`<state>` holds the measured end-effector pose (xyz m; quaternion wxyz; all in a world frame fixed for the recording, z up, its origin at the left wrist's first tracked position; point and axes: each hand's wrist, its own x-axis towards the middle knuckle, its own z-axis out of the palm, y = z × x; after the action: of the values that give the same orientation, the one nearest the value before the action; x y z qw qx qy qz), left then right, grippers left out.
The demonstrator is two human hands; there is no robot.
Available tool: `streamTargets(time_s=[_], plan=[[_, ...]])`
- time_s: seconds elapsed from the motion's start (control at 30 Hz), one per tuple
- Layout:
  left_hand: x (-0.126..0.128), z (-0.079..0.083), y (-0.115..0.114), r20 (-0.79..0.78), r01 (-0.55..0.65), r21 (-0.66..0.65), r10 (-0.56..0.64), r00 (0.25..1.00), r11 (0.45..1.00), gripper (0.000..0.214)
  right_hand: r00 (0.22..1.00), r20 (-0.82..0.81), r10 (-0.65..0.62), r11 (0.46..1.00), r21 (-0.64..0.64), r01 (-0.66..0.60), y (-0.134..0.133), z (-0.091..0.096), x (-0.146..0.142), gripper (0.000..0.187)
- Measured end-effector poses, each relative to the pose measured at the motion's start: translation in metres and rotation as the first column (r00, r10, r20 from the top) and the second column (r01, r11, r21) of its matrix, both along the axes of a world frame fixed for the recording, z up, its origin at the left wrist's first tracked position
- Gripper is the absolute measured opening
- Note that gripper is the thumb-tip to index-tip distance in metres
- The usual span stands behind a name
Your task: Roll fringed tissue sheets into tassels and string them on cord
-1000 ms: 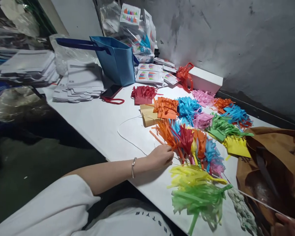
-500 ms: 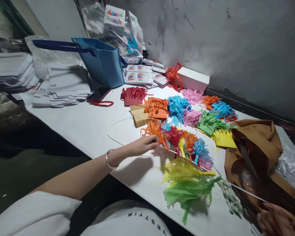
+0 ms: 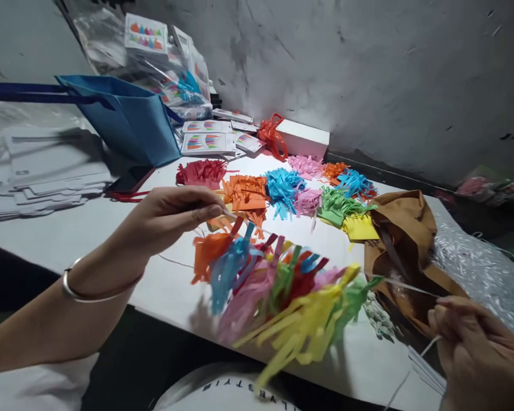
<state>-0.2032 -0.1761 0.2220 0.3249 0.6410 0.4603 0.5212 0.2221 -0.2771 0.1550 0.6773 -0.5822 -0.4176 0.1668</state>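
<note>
A white string [image 3: 406, 284] runs between my two hands, lifted over the white table. Paper tassels [image 3: 257, 291] in orange, blue, red, pink, green and yellow hang from it in a bunched row, blurred by motion. My left hand [image 3: 184, 214], wearing a silver bangle, pinches the string at the orange end. At the lower right my right hand [image 3: 475, 337] is closed on the other end, and a loose tail of string drops below it. Behind the garland lie fringed paper bundles: red [image 3: 202, 173], orange [image 3: 244, 193], blue [image 3: 284, 185], green [image 3: 338, 205] and yellow [image 3: 361, 227].
A blue bag [image 3: 128, 123] and stacked white cards [image 3: 51, 165] stand at the left. Printed packets [image 3: 208, 142], a red plastic bag [image 3: 273, 136] and a white box [image 3: 303, 137] line the wall. A brown bag [image 3: 405, 220] and clear plastic wrap [image 3: 480, 274] lie at the right.
Both hands have raised the string, lifting the tassels off the table so they hang in a row. The left hand is higher and farther left, and the view has turned right.
</note>
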Motion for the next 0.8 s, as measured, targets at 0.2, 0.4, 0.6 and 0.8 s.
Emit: streamTargets(time_s=[0.2, 0.4, 0.6, 0.8], plan=[[-0.001, 0.005, 0.009, 0.051, 0.063, -0.033, -0.061, 0.997, 0.997, 0.033, 0.992, -0.057, 0.11, 0.994, 0.029, -0.109, 0.022, 0.009, 0.005, 0.026], [-0.009, 0.001, 0.013, 0.054, 0.034, -0.015, -0.033, 0.998, 0.999, 0.031, 0.987, -0.047, 0.156, 0.986, 0.059, -0.153, 0.029, 0.007, 0.009, 0.024], [-0.01, 0.001, 0.017, 0.045, 0.051, -0.021, -0.05, 0.998, 0.998, 0.03, 0.975, -0.046, 0.218, 0.975, 0.052, -0.216, 0.031, 0.005, 0.015, 0.022], [-0.013, -0.001, 0.018, 0.123, 0.116, -0.061, -0.108, 0.986, 0.991, 0.03, 0.938, -0.141, 0.317, 0.946, -0.024, -0.324, 0.019, 0.008, 0.025, 0.027]])
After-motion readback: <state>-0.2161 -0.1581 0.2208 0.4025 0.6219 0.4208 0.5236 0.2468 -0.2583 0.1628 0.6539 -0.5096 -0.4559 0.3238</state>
